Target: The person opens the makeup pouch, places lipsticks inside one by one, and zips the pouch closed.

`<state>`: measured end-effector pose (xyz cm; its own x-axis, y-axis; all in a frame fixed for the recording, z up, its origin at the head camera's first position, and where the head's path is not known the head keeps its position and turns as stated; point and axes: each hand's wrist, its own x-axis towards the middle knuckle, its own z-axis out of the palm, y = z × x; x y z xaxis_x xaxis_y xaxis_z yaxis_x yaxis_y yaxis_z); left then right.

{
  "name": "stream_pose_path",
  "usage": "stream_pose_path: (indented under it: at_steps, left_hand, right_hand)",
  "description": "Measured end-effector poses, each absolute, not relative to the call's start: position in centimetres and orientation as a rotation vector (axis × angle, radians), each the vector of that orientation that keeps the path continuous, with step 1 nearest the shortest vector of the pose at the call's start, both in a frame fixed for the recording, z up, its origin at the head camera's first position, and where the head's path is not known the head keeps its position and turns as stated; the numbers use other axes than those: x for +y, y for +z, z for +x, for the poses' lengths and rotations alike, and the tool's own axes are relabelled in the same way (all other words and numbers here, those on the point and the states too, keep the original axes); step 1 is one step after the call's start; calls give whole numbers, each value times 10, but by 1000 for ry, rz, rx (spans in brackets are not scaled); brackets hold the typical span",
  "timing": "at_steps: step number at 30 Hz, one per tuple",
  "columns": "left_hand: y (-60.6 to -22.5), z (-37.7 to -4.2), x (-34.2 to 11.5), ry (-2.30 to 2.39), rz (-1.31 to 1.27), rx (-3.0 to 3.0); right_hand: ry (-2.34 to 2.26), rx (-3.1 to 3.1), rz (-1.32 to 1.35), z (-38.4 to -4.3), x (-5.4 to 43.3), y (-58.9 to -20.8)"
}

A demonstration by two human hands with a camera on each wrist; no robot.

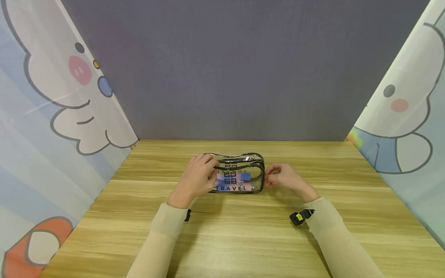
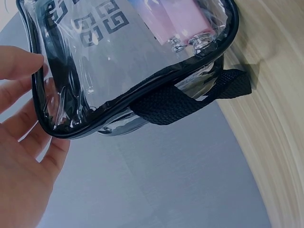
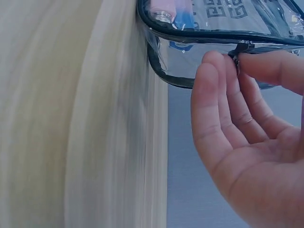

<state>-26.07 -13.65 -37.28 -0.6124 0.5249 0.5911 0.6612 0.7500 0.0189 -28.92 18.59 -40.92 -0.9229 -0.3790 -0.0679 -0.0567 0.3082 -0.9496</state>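
Observation:
A clear travel pouch [image 1: 256, 183] with black piping and the word TRAVEL stands upright on the table. Pink-and-blue bottles or tubes [image 1: 240, 177] with clear ends lie inside it. My left hand [image 1: 196, 175] holds the pouch's upper left corner, thumb on the near side and fingers behind. At the pouch's right end, my right hand [image 1: 286, 178] pinches a small dark zipper pull [image 3: 236, 58] between thumb and fingers. A black woven strap [image 2: 164, 105] loops from the left end, seen in the left wrist view.
The wood-grain table [image 1: 243, 239] runs back to a grey panel [image 1: 240, 69]. Cartoon-printed curtains [image 1: 41, 127] hang at both sides. A black wrist strap with a small device [image 1: 297, 218] sits at my right cuff.

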Motion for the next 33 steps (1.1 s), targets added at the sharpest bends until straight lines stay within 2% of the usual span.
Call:
stream_pose_path:
  at_steps: [19, 33]
  left_hand:
    - [-369, -259, -128, -310, -876, -2390]
    - [-361, -264, -96, -312, -997, -2336]
  right_hand:
    - [-1649, 2264, -370, -291, 187, -406]
    - [-1642, 2291, -358, -288, 185, -400]
